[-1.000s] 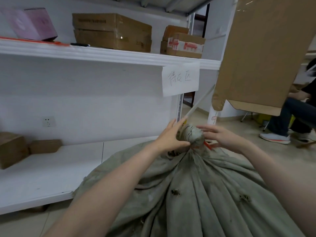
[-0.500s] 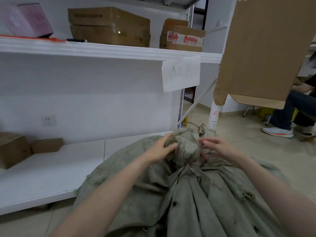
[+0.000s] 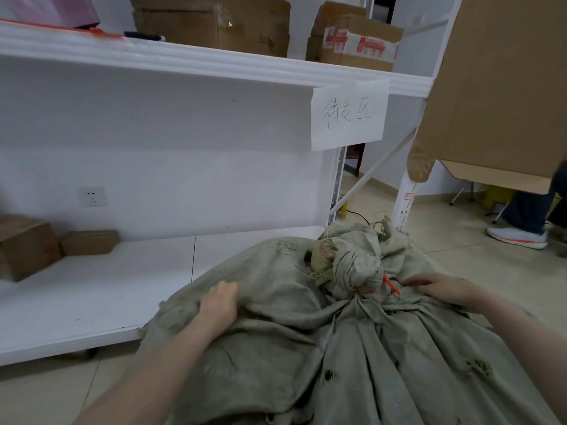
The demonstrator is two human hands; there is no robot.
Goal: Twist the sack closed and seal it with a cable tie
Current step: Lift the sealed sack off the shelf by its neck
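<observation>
A large grey-green cloth sack (image 3: pixel 306 363) fills the lower middle of the head view. Its mouth is twisted into a bunched knob (image 3: pixel 352 265) at the top. An orange cable tie (image 3: pixel 390 283) circles the base of that knob, its tail sticking out to the right. My left hand (image 3: pixel 219 305) rests on the sack's left shoulder, fingers curled over a fold of cloth. My right hand (image 3: pixel 441 288) lies flat on the cloth just right of the tie's tail, fingers pointing at it.
A white shelf unit (image 3: pixel 214 65) stands right behind the sack, with cardboard boxes (image 3: pixel 214 23) above and small boxes (image 3: pixel 27 243) on the low shelf. A big cardboard sheet (image 3: pixel 497 87) hangs at the right. A seated person's leg and shoe (image 3: pixel 518 236) are at the far right.
Both hands have let go of the twisted neck and moved outward and down onto the sack's shoulders. The knob now stands free with the tie around it.
</observation>
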